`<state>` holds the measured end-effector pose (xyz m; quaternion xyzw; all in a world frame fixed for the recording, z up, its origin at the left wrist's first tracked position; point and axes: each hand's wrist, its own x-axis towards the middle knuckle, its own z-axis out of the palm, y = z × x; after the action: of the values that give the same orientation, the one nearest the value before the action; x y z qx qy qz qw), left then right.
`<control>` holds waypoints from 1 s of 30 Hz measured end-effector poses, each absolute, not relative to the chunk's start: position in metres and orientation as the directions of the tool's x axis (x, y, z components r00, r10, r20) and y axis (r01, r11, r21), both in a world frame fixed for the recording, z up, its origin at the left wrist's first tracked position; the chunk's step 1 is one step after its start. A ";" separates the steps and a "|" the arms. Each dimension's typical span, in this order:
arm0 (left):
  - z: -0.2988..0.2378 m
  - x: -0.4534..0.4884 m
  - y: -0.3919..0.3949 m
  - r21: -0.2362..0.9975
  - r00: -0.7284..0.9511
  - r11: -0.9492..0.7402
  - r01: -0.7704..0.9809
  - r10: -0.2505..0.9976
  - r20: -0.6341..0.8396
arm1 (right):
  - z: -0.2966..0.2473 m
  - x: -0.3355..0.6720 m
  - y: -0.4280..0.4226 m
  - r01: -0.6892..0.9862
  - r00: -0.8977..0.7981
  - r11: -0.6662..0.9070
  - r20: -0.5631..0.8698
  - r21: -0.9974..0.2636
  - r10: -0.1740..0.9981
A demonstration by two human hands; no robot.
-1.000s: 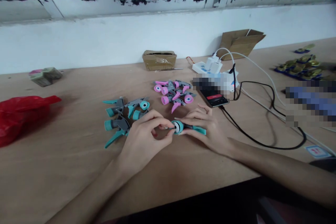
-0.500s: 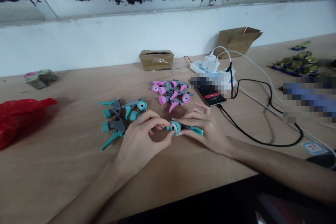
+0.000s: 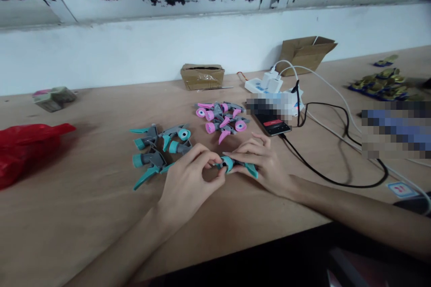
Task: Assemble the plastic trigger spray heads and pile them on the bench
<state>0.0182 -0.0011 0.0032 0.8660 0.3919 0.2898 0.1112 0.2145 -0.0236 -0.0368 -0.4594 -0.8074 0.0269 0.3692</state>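
Four teal-and-grey plastic trigger spray heads [image 3: 155,158] crowd the wooden bench [image 3: 60,224] close by my left hand [image 3: 188,179], one teal lever running in behind my knuckles. Beyond my right hand [image 3: 264,163], a pile of pink-and-grey plastic trigger spray heads [image 3: 224,122] lies beside a black flat smartphone [image 3: 278,126], whose black cable [image 3: 340,185] loops across the bench beyond my right forearm. Near the wall stand a taped brown cardboard box [image 3: 202,78], a white power strip [image 3: 254,85] with plugs, and an open-flapped brown cardboard box [image 3: 299,54]; a crumpled red plastic bag [image 3: 32,145] lies at far left.

A teal-collared grey plastic spray head [image 3: 228,164] sits between my hands above the near bench, its round mouth toward my left. My right fingers are closed on its body, a teal lever poking out below them. My left thumb and forefinger nearly meet at the rim; I cannot tell whether they pinch it, or some small part.

The collar is smooth, its opening dark, its edge partly covered by my fingertips. Blocky blurring masks the phone's upper end and a blue shape at right. The gold-and-blue pile [image 3: 387,84] is too small to identify.
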 end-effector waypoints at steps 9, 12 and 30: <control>0.001 0.018 0.002 0.559 0.528 -0.670 0.488 0.737 0.422 | -0.031 0.211 -0.025 0.699 -0.289 0.568 0.555 -0.434 0.780; 0.005 0.014 0.010 0.600 0.587 -0.654 0.460 0.731 0.346 | -0.031 0.211 -0.024 0.699 -0.281 0.556 0.543 -0.449 0.791; -0.005 0.021 -0.005 0.564 0.478 -0.587 0.581 0.807 0.347 | -0.036 0.211 -0.022 0.713 -0.272 0.587 0.621 -0.384 0.735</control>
<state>0.0212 -0.0047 -0.0052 0.8387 0.4137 0.2999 0.1881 0.2113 -0.0222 -0.0361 -0.4540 -0.7973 0.0142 0.3976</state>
